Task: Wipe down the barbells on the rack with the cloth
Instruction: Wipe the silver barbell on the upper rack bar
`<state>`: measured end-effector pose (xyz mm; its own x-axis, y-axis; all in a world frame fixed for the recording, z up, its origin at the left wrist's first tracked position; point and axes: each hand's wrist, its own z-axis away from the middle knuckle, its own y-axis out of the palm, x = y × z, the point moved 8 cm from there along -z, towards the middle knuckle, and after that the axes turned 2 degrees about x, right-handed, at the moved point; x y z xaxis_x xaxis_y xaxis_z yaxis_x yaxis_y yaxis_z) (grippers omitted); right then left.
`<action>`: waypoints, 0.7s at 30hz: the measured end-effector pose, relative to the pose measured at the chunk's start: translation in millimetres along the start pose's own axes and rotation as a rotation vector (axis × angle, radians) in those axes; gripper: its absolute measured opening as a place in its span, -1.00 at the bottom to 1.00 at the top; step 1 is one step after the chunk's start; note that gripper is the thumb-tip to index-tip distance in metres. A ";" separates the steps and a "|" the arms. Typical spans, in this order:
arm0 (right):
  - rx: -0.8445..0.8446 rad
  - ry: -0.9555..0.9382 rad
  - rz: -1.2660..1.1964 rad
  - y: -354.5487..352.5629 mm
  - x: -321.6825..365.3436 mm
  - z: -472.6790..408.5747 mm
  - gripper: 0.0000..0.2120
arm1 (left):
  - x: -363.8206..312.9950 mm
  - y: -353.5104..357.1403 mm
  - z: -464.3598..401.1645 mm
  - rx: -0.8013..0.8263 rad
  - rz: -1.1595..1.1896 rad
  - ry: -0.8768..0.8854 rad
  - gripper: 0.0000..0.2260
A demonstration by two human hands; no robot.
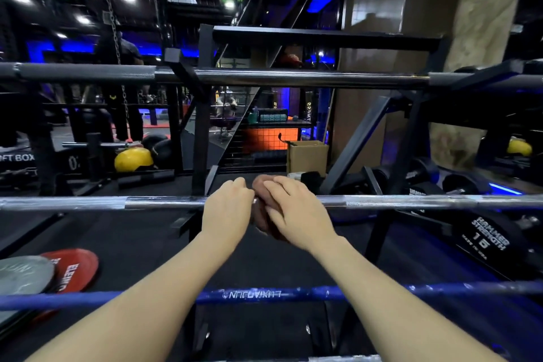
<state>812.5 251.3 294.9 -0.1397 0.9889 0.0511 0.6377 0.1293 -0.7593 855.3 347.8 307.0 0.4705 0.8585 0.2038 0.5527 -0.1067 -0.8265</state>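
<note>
Right hand (296, 211) lies curled over a brown cloth (263, 185), pressing it around the chrome barbell (411, 202) at mid-shaft; fingers wrapped, cloth bunched beneath the palm. Left hand (226, 209) grips the same bar directly beside it, fingers closed over the top, touching the cloth's edge. This bar lies horizontal on the black rack (202, 114). A dark barbell (264, 77) sits on a higher tier beyond; a blue barbell (264, 293) lies nearer, under the forearms. Red weight plate (78, 269) lower left; dumbbells (482, 239) lower right.
</note>
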 end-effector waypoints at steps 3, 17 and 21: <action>0.008 0.064 0.017 -13.6 -42.3 17.9 -0.59 | 1.5 7.0 -1.7 0.001 0.019 -0.018 -0.88; 0.203 0.164 0.056 -8.8 -41.6 24.7 -0.43 | 3.0 6.1 9.4 -0.022 0.094 -0.033 -0.91; 0.130 0.310 0.079 -26.5 -75.7 36.1 -0.44 | 3.6 9.7 12.2 -0.041 0.138 -0.024 -0.86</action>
<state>778.8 170.4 287.7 0.1562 0.9733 0.1683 0.5326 0.0605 -0.8442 854.0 356.0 293.3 0.5274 0.8462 0.0765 0.5119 -0.2446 -0.8235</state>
